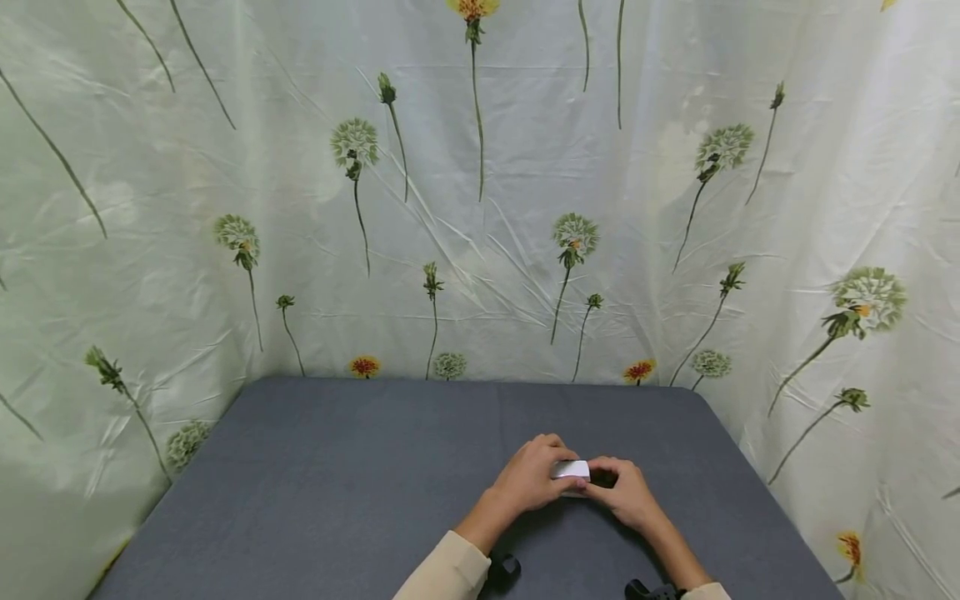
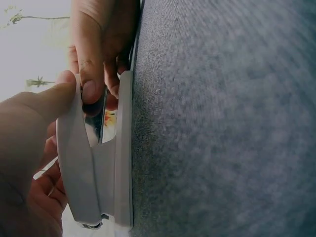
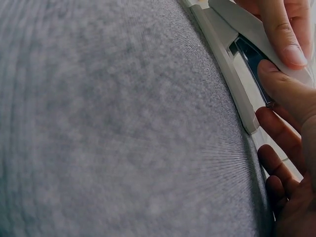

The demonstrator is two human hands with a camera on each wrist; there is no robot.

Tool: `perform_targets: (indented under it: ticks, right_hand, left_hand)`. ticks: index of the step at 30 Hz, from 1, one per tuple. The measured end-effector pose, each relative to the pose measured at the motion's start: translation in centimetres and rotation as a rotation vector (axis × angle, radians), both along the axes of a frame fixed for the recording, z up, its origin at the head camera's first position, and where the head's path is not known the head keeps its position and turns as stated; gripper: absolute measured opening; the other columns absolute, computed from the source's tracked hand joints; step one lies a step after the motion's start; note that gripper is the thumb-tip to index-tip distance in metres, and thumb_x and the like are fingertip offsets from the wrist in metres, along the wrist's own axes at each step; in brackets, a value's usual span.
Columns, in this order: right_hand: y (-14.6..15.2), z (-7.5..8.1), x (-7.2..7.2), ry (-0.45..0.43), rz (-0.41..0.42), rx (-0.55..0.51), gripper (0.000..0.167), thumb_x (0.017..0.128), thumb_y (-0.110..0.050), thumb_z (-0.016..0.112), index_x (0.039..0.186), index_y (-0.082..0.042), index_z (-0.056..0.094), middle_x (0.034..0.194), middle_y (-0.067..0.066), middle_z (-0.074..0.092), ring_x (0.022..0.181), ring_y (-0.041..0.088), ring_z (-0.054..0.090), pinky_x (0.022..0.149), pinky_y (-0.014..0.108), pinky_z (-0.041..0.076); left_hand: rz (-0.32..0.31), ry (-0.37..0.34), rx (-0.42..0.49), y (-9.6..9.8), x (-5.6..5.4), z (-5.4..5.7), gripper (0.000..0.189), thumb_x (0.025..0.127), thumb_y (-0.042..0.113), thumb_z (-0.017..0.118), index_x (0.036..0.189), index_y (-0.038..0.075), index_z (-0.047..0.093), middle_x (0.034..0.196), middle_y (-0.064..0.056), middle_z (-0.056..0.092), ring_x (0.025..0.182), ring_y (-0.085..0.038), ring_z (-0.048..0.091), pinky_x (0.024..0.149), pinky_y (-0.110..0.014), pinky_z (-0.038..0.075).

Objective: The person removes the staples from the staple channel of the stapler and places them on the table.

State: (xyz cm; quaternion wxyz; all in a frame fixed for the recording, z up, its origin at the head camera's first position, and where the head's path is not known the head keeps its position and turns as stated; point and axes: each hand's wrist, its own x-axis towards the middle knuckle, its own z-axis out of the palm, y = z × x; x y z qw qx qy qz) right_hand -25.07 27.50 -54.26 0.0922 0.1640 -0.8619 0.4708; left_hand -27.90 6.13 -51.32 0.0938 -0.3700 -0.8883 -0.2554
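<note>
A white stapler (image 1: 573, 469) stands with its base on the grey tabletop, between both hands. My left hand (image 1: 528, 473) grips its upper arm, thumb on one side and fingers on the other. My right hand (image 1: 624, 493) is at the opposite end. In the right wrist view its thumb (image 3: 284, 89) presses against the shiny metal magazine (image 3: 251, 57), in the gap between the upper arm and the base (image 3: 229, 74). The left wrist view shows the stapler side-on, with the upper arm (image 2: 76, 158) raised off the base at the front. Some right fingers are partly hidden behind the stapler.
The dark grey cloth-covered table (image 1: 360, 467) spreads to both sides and behind the hands. A pale curtain (image 1: 480, 250) with printed dandelions hangs along the back and both sides. Black straps (image 1: 504, 572) sit at the wrists.
</note>
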Motion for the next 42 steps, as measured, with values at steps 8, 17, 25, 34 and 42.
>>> perform_targets:
  ticks: [8, 17, 25, 34, 42]
  right_hand:
    - [0.0, 0.2, 0.1, -0.014, -0.008, -0.004, 0.018, 0.083, -0.014, 0.086, 0.099, -0.009, 0.079, 0.091, -0.002, 0.074, 0.081, 0.0, 0.062, 0.072, 0.022, 0.052]
    - [-0.1, 0.4, 0.2, -0.042, -0.016, -0.026, 0.02, 0.084, -0.011, 0.085, 0.1, -0.003, 0.079, 0.093, -0.001, 0.075, 0.081, -0.001, 0.063, 0.072, 0.021, 0.053]
    - [-0.1, 0.3, 0.2, -0.085, -0.032, -0.038, 0.02, 0.084, -0.017, 0.086, 0.101, -0.008, 0.08, 0.094, -0.002, 0.076, 0.084, 0.002, 0.065, 0.074, 0.023, 0.054]
    - [0.1, 0.0, 0.3, -0.059, -0.015, -0.041, 0.023, 0.085, -0.018, 0.085, 0.107, -0.014, 0.081, 0.102, 0.002, 0.077, 0.091, 0.008, 0.065, 0.078, 0.024, 0.054]
    - [-0.1, -0.2, 0.3, -0.057, -0.013, -0.046, 0.023, 0.085, -0.015, 0.085, 0.108, -0.013, 0.081, 0.102, 0.005, 0.077, 0.09, 0.009, 0.064, 0.076, 0.023, 0.052]
  left_hand:
    - [-0.004, 0.014, 0.023, -0.2, 0.2, 0.2, 0.039, 0.093, 0.052, 0.069, 0.117, 0.022, 0.078, 0.107, 0.007, 0.068, 0.093, -0.005, 0.058, 0.078, -0.019, 0.049]
    - [0.007, 0.021, 0.028, -0.6, 0.4, 0.8, 0.042, 0.093, 0.052, 0.069, 0.12, 0.021, 0.077, 0.109, 0.006, 0.068, 0.094, -0.005, 0.059, 0.078, -0.018, 0.049]
    - [0.016, 0.031, 0.059, -1.1, 0.5, 1.5, 0.042, 0.093, 0.05, 0.071, 0.122, 0.02, 0.076, 0.11, 0.005, 0.069, 0.096, -0.008, 0.061, 0.079, -0.018, 0.049]
    - [0.034, 0.018, 0.088, -2.1, 0.7, 2.1, 0.04, 0.096, 0.048, 0.069, 0.124, 0.02, 0.074, 0.113, 0.006, 0.068, 0.101, -0.008, 0.06, 0.082, -0.02, 0.051]
    - [0.045, 0.071, 0.141, -3.2, 0.9, 2.4, 0.036, 0.095, 0.044, 0.071, 0.119, 0.017, 0.076, 0.108, 0.005, 0.07, 0.098, -0.009, 0.061, 0.083, -0.021, 0.051]
